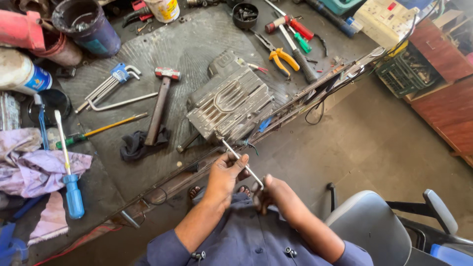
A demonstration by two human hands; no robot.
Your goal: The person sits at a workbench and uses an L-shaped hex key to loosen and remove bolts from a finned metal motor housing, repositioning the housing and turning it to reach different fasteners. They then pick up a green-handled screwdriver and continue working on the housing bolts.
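Your left hand (pixel 224 175) and right hand (pixel 273 193) both have fingers closed around a long metal driver (pixel 241 161), tip set against the grey ribbed housing (pixel 229 103) at the desk (pixel 197 44) edge.

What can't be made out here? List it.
Head view:
- Tool tip: hidden where the long driver meets the grey metal casing.
- Driver handle: covered by the right hand and left hand.
- Small black bowl: contents too small.
- Office chair: cut off by frame edge.

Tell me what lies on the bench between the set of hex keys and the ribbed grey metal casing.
In the head view, a hammer with a red-and-silver head lies between the hex keys and the casing, its handle running down onto a dark rag.
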